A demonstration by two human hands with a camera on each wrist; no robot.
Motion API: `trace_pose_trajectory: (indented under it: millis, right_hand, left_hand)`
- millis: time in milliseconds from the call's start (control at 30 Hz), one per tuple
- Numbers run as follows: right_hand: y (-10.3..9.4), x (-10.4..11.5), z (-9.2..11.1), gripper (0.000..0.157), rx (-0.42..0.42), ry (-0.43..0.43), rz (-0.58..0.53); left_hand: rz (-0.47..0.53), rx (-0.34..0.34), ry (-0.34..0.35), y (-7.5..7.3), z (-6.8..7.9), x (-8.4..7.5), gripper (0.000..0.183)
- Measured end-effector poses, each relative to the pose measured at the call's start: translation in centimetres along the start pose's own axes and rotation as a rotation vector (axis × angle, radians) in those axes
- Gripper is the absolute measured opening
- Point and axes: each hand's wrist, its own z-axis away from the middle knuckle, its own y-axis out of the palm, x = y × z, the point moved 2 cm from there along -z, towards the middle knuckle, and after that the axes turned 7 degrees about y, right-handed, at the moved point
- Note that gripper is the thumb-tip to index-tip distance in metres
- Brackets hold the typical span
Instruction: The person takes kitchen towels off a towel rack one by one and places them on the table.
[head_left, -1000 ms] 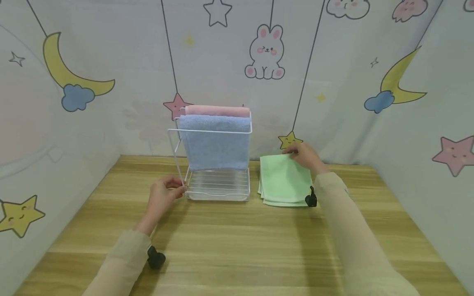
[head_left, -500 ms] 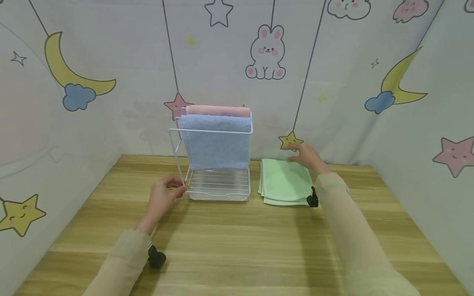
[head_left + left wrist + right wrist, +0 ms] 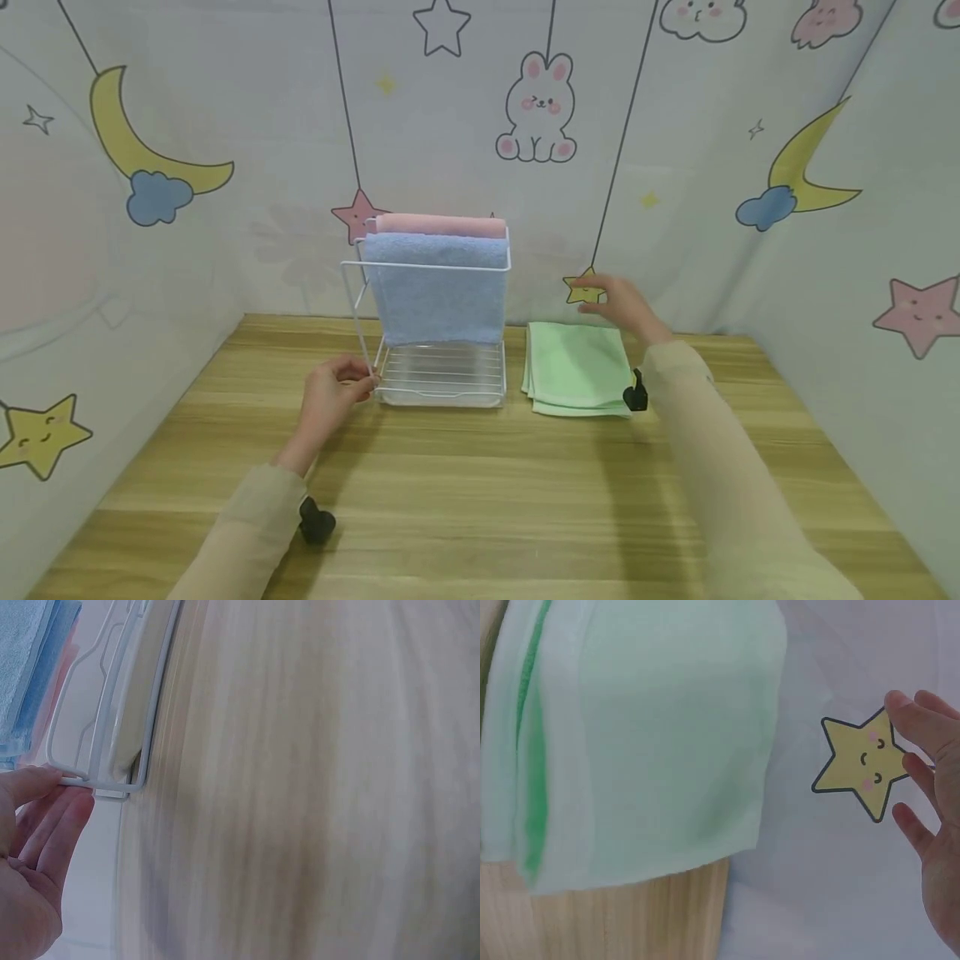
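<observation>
A white wire towel rack [image 3: 423, 267] stands at the back of the table, with a blue towel [image 3: 441, 292] over a front bar and a pink towel [image 3: 442, 223] behind it. My left hand [image 3: 333, 398] pinches the rack's lower left wire between thumb and fingers, as the left wrist view also shows at the wire frame [image 3: 112, 784]. To the right of the rack lies a folded green towel [image 3: 577, 367], its layered edges facing front. Above the green towel's far edge my right hand [image 3: 624, 307] hovers with spread fingers, holding nothing; in the right wrist view it is apart from the towel.
A shallow clear tray [image 3: 442, 398] sits in the rack's base under the wires. The wooden table [image 3: 480, 500] ends at a white printed backdrop [image 3: 300, 125] close behind the rack and green towel, with side walls of the same print.
My right hand has let go of the green towel's far edge and risen off it; that edge has dropped flat. My left hand has stayed on the rack.
</observation>
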Motion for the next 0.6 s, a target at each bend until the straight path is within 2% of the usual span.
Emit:
trace_pose_trajectory:
  millis: [333, 400, 433, 600]
  right_hand:
    - [-3.2, 3.8, -0.9, 0.045, -0.126, -0.127, -0.017]
    - [-3.9, 4.9, -1.1, 0.044, -0.162, -0.160, -0.028]
    - [-4.3, 5.4, -1.2, 0.044, -0.179, -0.177, -0.040]
    - [-6.2, 8.6, -1.5, 0.044, -0.250, -0.261, -0.088]
  left_hand:
    - [-0.014, 0.004, -0.001, 0.1, 0.1, 0.1, 0.013]
    - [-0.008, 0.002, 0.000, 0.1, 0.1, 0.1, 0.013]
    - [-0.005, 0.004, -0.005, 0.0, 0.2, -0.4, 0.013]
    - [-0.003, 0.003, 0.004, 0.0, 0.1, -0.3, 0.014]
